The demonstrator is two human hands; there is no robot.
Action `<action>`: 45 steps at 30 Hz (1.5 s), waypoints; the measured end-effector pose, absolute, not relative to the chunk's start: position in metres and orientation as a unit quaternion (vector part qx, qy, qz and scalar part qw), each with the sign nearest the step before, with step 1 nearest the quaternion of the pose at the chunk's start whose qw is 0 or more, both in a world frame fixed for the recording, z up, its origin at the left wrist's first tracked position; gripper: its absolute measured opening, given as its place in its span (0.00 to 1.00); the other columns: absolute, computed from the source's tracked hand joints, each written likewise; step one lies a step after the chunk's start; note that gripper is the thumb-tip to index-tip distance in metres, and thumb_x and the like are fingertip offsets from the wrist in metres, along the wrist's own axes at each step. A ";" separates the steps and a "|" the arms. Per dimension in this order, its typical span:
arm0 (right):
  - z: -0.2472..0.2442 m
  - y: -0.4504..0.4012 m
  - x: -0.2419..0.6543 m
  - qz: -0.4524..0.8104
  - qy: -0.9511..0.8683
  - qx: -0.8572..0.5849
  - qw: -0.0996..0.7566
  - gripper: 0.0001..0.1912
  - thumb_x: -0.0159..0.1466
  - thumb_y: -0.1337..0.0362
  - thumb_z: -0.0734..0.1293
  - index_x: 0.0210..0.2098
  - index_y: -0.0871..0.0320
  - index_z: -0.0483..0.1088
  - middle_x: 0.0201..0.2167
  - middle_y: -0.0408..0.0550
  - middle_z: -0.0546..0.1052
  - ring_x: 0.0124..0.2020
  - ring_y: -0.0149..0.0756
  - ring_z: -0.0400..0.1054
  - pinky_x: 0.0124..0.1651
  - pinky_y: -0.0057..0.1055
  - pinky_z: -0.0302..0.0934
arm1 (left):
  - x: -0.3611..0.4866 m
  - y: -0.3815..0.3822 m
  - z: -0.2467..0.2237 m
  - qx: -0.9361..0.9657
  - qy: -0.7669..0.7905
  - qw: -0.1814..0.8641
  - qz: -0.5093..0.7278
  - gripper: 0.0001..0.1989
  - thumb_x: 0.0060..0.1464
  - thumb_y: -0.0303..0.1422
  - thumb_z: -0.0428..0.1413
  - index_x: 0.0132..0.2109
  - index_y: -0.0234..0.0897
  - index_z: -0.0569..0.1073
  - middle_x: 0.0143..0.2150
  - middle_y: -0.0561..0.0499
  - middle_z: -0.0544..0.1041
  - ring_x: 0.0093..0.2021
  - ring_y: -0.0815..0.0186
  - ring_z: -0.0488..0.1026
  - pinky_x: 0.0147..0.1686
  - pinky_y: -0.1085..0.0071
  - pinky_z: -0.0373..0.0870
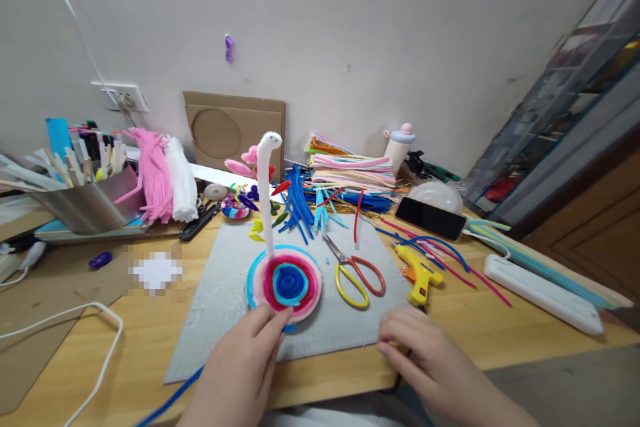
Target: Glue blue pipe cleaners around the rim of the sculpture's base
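Left hand point(245, 355) on the rim of the coiled disc point(291, 282)

Your left thumb and fingers are closed on the near rim of the disc, which lies on the grey mat point(215, 320) in front of you. A blue strand point(173, 395) shows beside that hand, running off toward your lower left. Your right hand point(423, 350) rests at the mat's near right corner, fingers curled and pressed together; you cannot tell whether they pinch anything.

The disc has blue, red and pink rings, and a white fuzzy stalk point(264, 203) stands upright at its far side, bent over at the top. Just right of the disc lie the scissors point(349, 261), blades parted, and beyond them, near the mat's right side, the yellow glue gun point(420, 273).

Farther out on the bench point(320, 379), blue fuzzy stems point(299, 200) spread behind the mat's far edge. A phone point(431, 219) and a white power strip point(543, 293) lie to your right; pink stems point(156, 177) and a metal container point(95, 203) stand at far left.
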State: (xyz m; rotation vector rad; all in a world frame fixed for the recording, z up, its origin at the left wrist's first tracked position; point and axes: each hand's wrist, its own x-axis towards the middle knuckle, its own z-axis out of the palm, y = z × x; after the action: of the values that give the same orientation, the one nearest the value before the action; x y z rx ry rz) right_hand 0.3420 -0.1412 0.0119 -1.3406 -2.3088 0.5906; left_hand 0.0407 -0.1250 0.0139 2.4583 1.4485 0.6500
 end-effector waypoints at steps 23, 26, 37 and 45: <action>-0.017 -0.094 0.378 0.119 -0.646 -0.619 0.430 0.11 0.67 0.59 0.59 0.39 0.55 0.71 0.39 0.51 0.75 0.43 0.43 0.69 0.46 0.39 0.63 | 0.050 -0.120 -0.032 0.751 0.496 0.288 0.328 0.05 0.59 0.28 0.49 0.38 0.41 0.68 0.38 0.51 0.73 0.39 0.65 0.72 0.41 0.69 0.69; -0.023 -0.094 0.399 0.109 -0.577 -0.686 0.429 0.13 0.64 0.53 0.62 0.34 0.55 0.71 0.32 0.50 0.76 0.34 0.43 0.71 0.37 0.36 0.64 | 0.050 -0.120 -0.029 0.754 0.496 0.302 0.306 0.05 0.59 0.26 0.48 0.38 0.41 0.68 0.38 0.51 0.73 0.39 0.65 0.71 0.41 0.69 0.68; -0.032 -0.082 0.446 0.137 -0.519 -0.835 0.122 0.32 0.59 0.36 0.57 0.13 0.53 0.65 0.15 0.49 0.73 0.21 0.44 0.69 0.22 0.33 0.55 | 0.051 -0.123 -0.022 0.761 0.484 0.332 0.276 0.04 0.61 0.33 0.50 0.40 0.40 0.69 0.39 0.50 0.74 0.38 0.65 0.71 0.38 0.69 0.68; -0.027 -0.064 0.436 0.211 -0.483 -0.841 0.125 0.31 0.54 0.34 0.62 0.14 0.53 0.68 0.13 0.50 0.71 0.15 0.42 0.66 0.22 0.35 0.56 | 0.050 -0.121 -0.024 0.771 0.481 0.318 0.270 0.06 0.61 0.32 0.49 0.40 0.41 0.70 0.39 0.50 0.75 0.39 0.64 0.72 0.41 0.68 0.68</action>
State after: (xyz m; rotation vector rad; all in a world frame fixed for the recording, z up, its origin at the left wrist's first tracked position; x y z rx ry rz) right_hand 0.4361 -0.0637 -0.0273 -2.4501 -1.4065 0.6134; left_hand 0.0504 -0.1212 -0.0235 2.0288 1.2654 0.7111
